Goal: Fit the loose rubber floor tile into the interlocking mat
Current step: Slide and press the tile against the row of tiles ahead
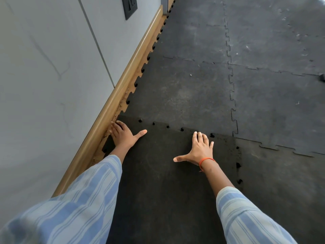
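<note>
Black rubber tile (167, 173) lies against the far mat (184, 95); we press our left hand (123, 136) and right hand (200, 148) flat, fingers spread wide, holding nothing.

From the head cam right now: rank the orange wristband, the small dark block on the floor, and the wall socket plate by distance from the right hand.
1. Orange wristband: on the right hand's own wrist, nearest.
2. Small dark block: on the mat at the far right edge, well beyond the hand.
3. Socket plate: on the wall, top left, farthest.
</note>
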